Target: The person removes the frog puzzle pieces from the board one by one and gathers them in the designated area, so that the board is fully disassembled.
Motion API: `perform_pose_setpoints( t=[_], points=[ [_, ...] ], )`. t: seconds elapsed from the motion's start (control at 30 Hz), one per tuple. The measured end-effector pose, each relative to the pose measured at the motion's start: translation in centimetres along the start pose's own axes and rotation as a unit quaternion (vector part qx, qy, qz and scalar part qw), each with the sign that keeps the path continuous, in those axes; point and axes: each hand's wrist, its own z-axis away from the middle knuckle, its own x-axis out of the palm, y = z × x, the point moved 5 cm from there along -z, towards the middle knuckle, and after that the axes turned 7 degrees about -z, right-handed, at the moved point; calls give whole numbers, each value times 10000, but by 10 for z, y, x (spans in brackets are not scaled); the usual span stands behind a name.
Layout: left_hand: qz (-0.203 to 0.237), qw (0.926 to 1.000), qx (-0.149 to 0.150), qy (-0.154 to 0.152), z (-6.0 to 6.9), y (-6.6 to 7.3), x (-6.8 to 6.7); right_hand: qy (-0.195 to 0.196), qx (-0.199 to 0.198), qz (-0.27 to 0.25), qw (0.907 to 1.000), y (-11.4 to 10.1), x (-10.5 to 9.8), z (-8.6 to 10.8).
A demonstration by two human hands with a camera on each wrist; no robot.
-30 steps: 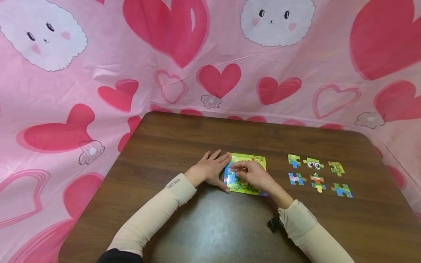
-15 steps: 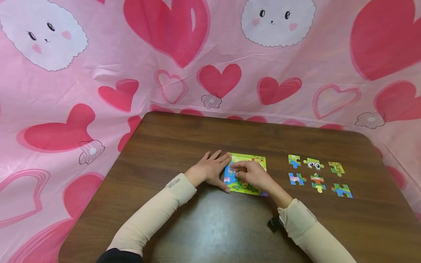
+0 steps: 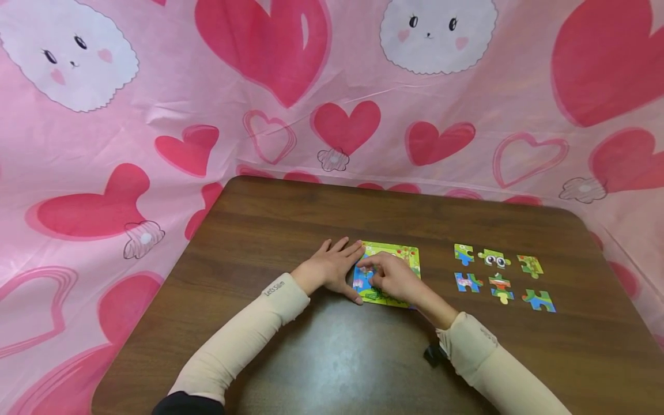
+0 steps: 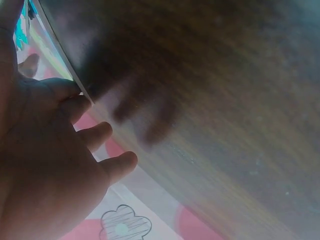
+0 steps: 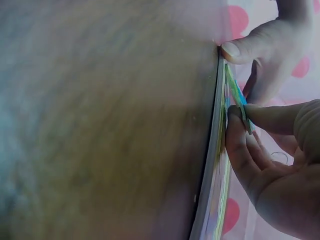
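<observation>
A puzzle board point(image 3: 413, 253) with a bright green and blue picture lies on the table. Fingers spread, my left hand point(image 3: 332, 270) rests at its left edge; in the left wrist view this hand point(image 4: 55, 145) shows its fingers apart. Over the board's left part, my right hand point(image 3: 396, 278) holds thumb and index finger close together. The right wrist view shows it point(image 5: 285, 175) pinching a thin puzzle piece point(image 5: 238, 92), which is tilted against the board. In the head view that piece is mostly hidden by the fingers.
Several loose puzzle pieces lie spread right of the board, among them one with eyes point(image 3: 495, 260), a red and green one point(image 3: 501, 288) and a blue one point(image 3: 540, 300). A brown wooden table point(image 3: 321, 357) bears everything. Pink heart-patterned cloth point(image 3: 207, 86) hangs behind.
My right hand has shifted slightly left over the board, and its index finger points further out. The left hand and the loose pieces have stayed in place.
</observation>
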Motion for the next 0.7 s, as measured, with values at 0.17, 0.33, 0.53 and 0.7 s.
perform_pose_setpoints(
  t=[0.17,0.33,0.53,0.7],
  points=[
    [-20,10000,-15,-12,-1,0,1,-302,293,-485,9979,5,-2,3],
    [6,10000,-25,-13,-3,1,1,-426,539,-1510,9861,13,-13,8],
    [45,10000,-35,-18,-4,1,1,-201,875,-2297,9691,27,-33,18],
    [18,10000,-24,5,-3,1,0,60,1063,-2374,9656,39,-55,31]
  ],
)
